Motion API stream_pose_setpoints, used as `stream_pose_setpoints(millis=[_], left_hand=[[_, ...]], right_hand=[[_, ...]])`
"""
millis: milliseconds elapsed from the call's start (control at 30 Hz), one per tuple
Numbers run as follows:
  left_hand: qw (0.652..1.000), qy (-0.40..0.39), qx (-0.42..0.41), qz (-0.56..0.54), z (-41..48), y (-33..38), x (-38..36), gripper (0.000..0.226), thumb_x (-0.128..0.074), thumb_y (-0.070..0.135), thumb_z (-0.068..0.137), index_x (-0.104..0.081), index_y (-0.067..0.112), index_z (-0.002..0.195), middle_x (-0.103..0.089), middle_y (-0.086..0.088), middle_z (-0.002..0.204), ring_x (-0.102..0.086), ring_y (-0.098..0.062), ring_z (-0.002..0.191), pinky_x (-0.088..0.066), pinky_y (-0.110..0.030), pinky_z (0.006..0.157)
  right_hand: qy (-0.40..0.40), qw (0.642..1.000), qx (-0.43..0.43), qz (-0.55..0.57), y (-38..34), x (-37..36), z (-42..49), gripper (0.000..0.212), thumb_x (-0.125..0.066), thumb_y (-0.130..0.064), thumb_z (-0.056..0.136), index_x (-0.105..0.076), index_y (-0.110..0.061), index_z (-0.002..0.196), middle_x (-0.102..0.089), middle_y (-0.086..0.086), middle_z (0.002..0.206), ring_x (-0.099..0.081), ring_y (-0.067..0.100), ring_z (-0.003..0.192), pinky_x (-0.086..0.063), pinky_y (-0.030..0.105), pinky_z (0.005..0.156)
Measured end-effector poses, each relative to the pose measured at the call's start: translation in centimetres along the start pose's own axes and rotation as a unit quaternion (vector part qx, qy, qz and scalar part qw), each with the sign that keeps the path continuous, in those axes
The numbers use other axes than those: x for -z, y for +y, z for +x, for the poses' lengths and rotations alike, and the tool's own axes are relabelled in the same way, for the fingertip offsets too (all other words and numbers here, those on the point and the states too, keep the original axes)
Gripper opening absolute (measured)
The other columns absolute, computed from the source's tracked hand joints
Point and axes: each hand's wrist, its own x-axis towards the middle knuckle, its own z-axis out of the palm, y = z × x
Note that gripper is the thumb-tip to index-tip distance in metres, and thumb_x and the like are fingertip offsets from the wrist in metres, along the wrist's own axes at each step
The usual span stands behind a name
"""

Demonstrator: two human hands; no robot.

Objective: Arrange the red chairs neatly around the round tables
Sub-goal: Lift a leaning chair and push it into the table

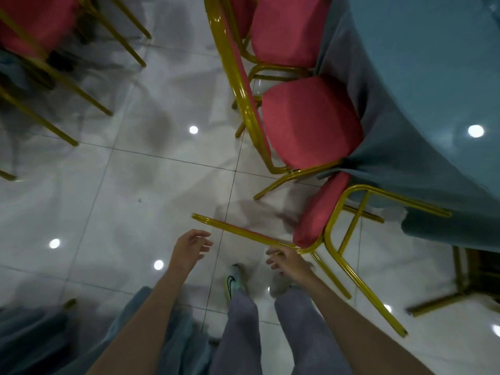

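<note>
Red chairs with gold frames stand along the near-left edge of the round worktop (433, 63), which is draped in a blue-grey cloth. The far chair (284, 31) and the middle chair (308, 123) have their seats pushed up against the hanging cloth, side by side and close together, so by my reading those two are already placed. The nearest chair (319, 209) sits partly tucked under the cloth too, but its back rail juts left across the floor at an angle to its neighbours, so it looks not yet squared up.

The right hand (286, 259) rests at the near end of that back rail, fingers loosely curled and touching it; I cannot tell whether it grips. The left hand (189, 247) hovers just short of the rail's left end, fingers spread, holding nothing.

More red chairs (35, 23) stand at far left by another draped table, blurred, their order unclear. Judged from this, the task is part done: one chair in hand here, others probably left.
</note>
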Motion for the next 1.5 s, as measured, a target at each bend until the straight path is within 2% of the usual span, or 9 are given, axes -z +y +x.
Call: stream_pose_setpoints(millis=[100, 333, 500, 633, 767, 933, 1133, 1367, 1500], left_hand=[[1.000, 0.005, 0.012, -0.015, 3.1, -3.2, 1.5, 0.015, -0.054, 0.001, 0.101, -0.067, 0.001, 0.106, -0.072, -0.016, 0.091, -0.066, -0.029, 0.082, -0.051, -0.035, 0.075], [0.993, 0.030, 0.065, -0.091, 8.8, -9.5, 3.8, 0.014, -0.056, 0.002, 0.101, -0.068, 0.001, 0.107, -0.071, -0.016, 0.094, -0.066, -0.031, 0.085, -0.053, -0.036, 0.079], [0.997, 0.012, 0.064, -0.031, 12.9, -12.0, 4.4, 0.016, -0.052, 0.003, 0.101, -0.068, 0.006, 0.104, -0.073, -0.015, 0.093, -0.066, -0.026, 0.082, -0.051, -0.034, 0.074], [0.998, 0.010, 0.049, 0.030, 15.7, -14.6, 4.2, 0.019, -0.051, 0.007, 0.102, -0.069, 0.010, 0.105, -0.075, -0.011, 0.093, -0.069, -0.026, 0.084, -0.053, -0.032, 0.073], [0.996, 0.006, 0.090, 0.010, 17.7, -17.1, 3.5, 0.019, -0.052, 0.003, 0.100, -0.070, 0.008, 0.101, -0.075, -0.010, 0.085, -0.066, -0.024, 0.075, -0.049, -0.031, 0.066], [0.995, 0.007, 0.100, -0.003, 18.8, -19.1, 3.4, 0.019, -0.052, 0.001, 0.100, -0.069, 0.006, 0.100, -0.075, -0.014, 0.087, -0.065, -0.021, 0.070, -0.047, -0.030, 0.063], [0.996, 0.008, 0.057, 0.070, 19.0, -20.3, 4.3, 0.017, -0.054, 0.004, 0.101, -0.070, 0.007, 0.100, -0.075, -0.013, 0.091, -0.067, -0.009, 0.069, -0.048, -0.011, 0.054], [0.972, 0.102, -0.092, 0.192, 18.4, -17.8, 5.0, 0.021, -0.059, 0.002, 0.097, -0.067, 0.016, 0.111, -0.068, -0.001, 0.106, -0.063, -0.016, 0.097, -0.049, -0.022, 0.086], [0.957, 0.123, -0.138, 0.225, 17.7, -15.2, 5.0, 0.042, -0.066, 0.004, 0.094, -0.057, 0.021, 0.132, -0.061, -0.001, 0.132, -0.054, -0.022, 0.123, -0.048, -0.040, 0.105]], right_hand=[[-0.021, 0.998, 0.019, -0.063, 2.4, -2.7, 2.2, 0.014, -0.063, -0.017, 0.098, -0.068, -0.028, 0.104, -0.074, 0.003, 0.108, -0.070, 0.017, 0.098, -0.057, 0.039, 0.093], [0.008, 0.986, 0.009, -0.167, 5.1, -6.4, 7.7, 0.028, -0.054, -0.016, 0.100, -0.063, -0.028, 0.124, -0.068, -0.001, 0.123, -0.064, 0.011, 0.105, -0.053, 0.030, 0.091], [0.041, 0.929, 0.124, -0.346, 5.4, -7.2, 12.5, 0.065, -0.059, -0.016, 0.095, -0.036, -0.020, 0.155, -0.032, 0.003, 0.164, -0.024, 0.022, 0.154, -0.024, 0.040, 0.124], [0.037, 0.881, 0.108, -0.459, 4.6, -8.8, 17.2, 0.082, -0.056, -0.026, 0.097, -0.007, -0.023, 0.163, -0.002, 0.002, 0.172, 0.002, 0.023, 0.159, -0.009, 0.055, 0.125], [-0.023, 0.879, 0.058, -0.472, 3.3, -11.1, 21.5, 0.084, -0.058, -0.033, 0.098, -0.005, -0.023, 0.162, -0.012, 0.004, 0.171, -0.015, 0.026, 0.157, -0.013, 0.064, 0.121], [0.007, 0.874, 0.071, -0.480, 1.5, -14.1, 26.4, 0.054, -0.059, -0.033, 0.098, -0.038, -0.016, 0.145, -0.052, 0.010, 0.143, -0.055, 0.035, 0.127, -0.047, 0.049, 0.103], [0.061, 0.775, 0.132, -0.615, 0.5, -16.0, 29.2, 0.029, -0.051, -0.020, 0.101, -0.050, -0.012, 0.129, -0.068, 0.011, 0.113, -0.067, 0.033, 0.102, -0.053, 0.040, 0.080], [0.014, 0.766, 0.158, -0.623, -0.1, -13.1, 26.9, 0.028, -0.058, -0.022, 0.094, -0.060, -0.017, 0.122, -0.068, 0.011, 0.112, -0.067, 0.032, 0.101, -0.050, 0.037, 0.082], [0.001, 0.773, 0.177, -0.609, -1.1, -11.1, 23.9, 0.023, -0.064, -0.026, 0.091, -0.064, -0.018, 0.112, -0.069, 0.011, 0.107, -0.067, 0.032, 0.098, -0.047, 0.034, 0.078]])
